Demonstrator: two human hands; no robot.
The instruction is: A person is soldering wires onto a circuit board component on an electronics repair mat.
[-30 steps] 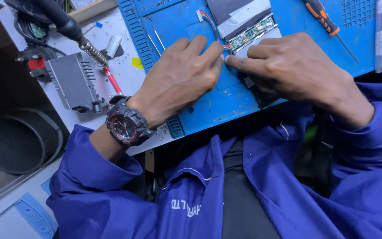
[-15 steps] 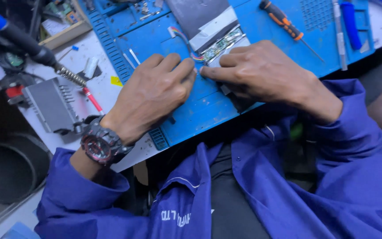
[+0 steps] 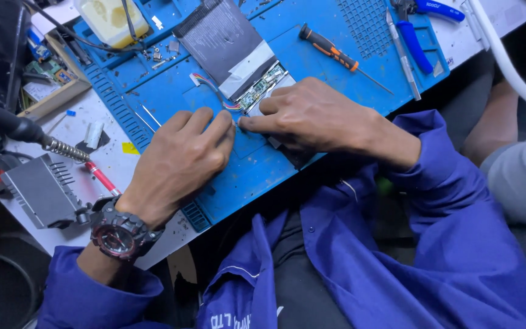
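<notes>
Both hands down on the blue mat (image 3: 348, 55); left hand (image 3: 181, 161) and right hand (image 3: 312, 116) meet fingertip to fingertip at the near corner of the battery pack (image 3: 229, 49), just by its small circuit strip (image 3: 262, 85) and coloured wires (image 3: 211, 85); whether they pinch anything I cannot tell, the tips hide it. Risks, as I judge them: a hard tug could tear the thin wires off the strip; a slipped nail could bend or puncture the pack; loose screws (image 3: 159, 56) nearby could scatter; the soldering iron (image 3: 28, 133) lies near the left wrist.

Bright even overhead light on the blue mat (image 3: 287, 164), soft shadows, dim edges, sharp focus
</notes>
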